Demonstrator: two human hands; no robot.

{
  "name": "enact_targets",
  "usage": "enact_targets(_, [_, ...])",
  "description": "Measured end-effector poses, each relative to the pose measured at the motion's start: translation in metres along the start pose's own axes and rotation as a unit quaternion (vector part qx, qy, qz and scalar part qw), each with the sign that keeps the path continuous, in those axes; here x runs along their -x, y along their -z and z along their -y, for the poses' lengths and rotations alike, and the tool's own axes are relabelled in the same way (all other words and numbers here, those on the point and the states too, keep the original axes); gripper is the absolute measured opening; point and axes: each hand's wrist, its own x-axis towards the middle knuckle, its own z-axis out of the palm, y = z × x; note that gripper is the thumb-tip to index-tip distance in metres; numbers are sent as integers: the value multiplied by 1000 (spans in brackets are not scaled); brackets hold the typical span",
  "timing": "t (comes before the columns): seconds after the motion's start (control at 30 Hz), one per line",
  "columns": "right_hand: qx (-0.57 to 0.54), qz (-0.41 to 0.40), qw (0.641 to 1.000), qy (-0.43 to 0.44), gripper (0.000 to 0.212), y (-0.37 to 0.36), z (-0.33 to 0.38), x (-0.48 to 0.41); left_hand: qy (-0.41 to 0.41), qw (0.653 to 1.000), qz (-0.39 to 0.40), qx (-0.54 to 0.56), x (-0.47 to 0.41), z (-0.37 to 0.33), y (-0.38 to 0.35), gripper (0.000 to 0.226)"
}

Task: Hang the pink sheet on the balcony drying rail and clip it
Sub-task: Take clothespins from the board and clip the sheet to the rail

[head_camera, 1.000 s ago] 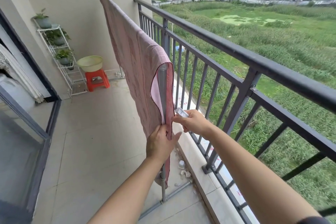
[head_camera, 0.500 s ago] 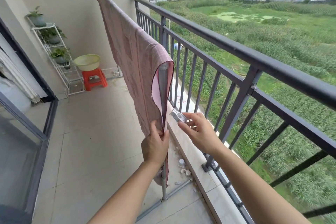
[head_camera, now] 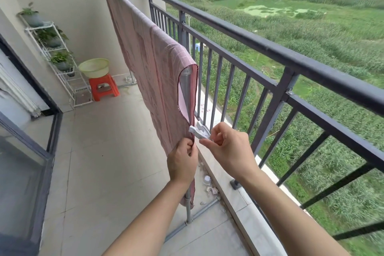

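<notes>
The pink sheet (head_camera: pixel 149 64) hangs folded over a grey metal drying rail, whose upright post (head_camera: pixel 188 87) shows inside the fold at the near end. My left hand (head_camera: pixel 182 162) pinches the two hanging edges of the sheet together below the fold. My right hand (head_camera: pixel 226 149) holds a white clothes clip (head_camera: pixel 199 131) by its handles. The clip's jaws touch the sheet's edge just above my left fingers; whether they grip the cloth I cannot tell.
A dark balcony railing (head_camera: pixel 270 50) runs along the right, with a field far below. A white plant shelf (head_camera: pixel 56 56), a yellow-green basin (head_camera: pixel 94 67) on a red stool (head_camera: pixel 104 87) stand by the far wall. Small white bits (head_camera: pixel 207 181) lie on the floor by the ledge.
My right hand has brought the clip from beside the sheet up against its edge. My left hand has stayed pinching the sheet's edges. The camera has tilted slightly.
</notes>
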Motion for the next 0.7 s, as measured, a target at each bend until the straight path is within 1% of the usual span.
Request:
enact_targets(0.1, [23, -1, 1000, 2, 45, 1, 2, -4, 28, 999, 13, 16, -3, -1, 0, 7])
enact_targets(0.17, [37, 11, 999, 8, 48, -1, 5, -7, 33, 999, 17, 11, -3, 0, 0, 10])
enact_targets(0.27, [54, 33, 998, 17, 43, -6, 10, -14, 44, 999, 31, 7, -2, 2, 0, 10])
enact_targets(0.37, [68, 16, 996, 50, 31, -10, 15, -18, 51, 998, 47, 2, -3, 4, 4, 11])
enact_targets(0.43, [63, 3, 996, 62, 28, -13, 13, -18, 61, 996, 61, 7, -4, 4, 8, 12])
enact_targets(0.5, [46, -3, 997, 59, 38, -15, 8, -15, 53, 997, 63, 12, -5, 3, 12, 16])
enact_targets(0.57, [30, -1, 998, 53, 54, -16, 3, -10, 40, 997, 67, 1, -7, 2, 15, 21])
enact_targets(0.63, [23, -2, 999, 40, 63, -17, -2, -3, 39, 991, 123, -26, -7, 5, 17, 20])
enact_targets(0.7, [26, -17, 999, 12, 59, -18, -11, 5, 15, 979, 191, -68, -2, 15, 15, 15])
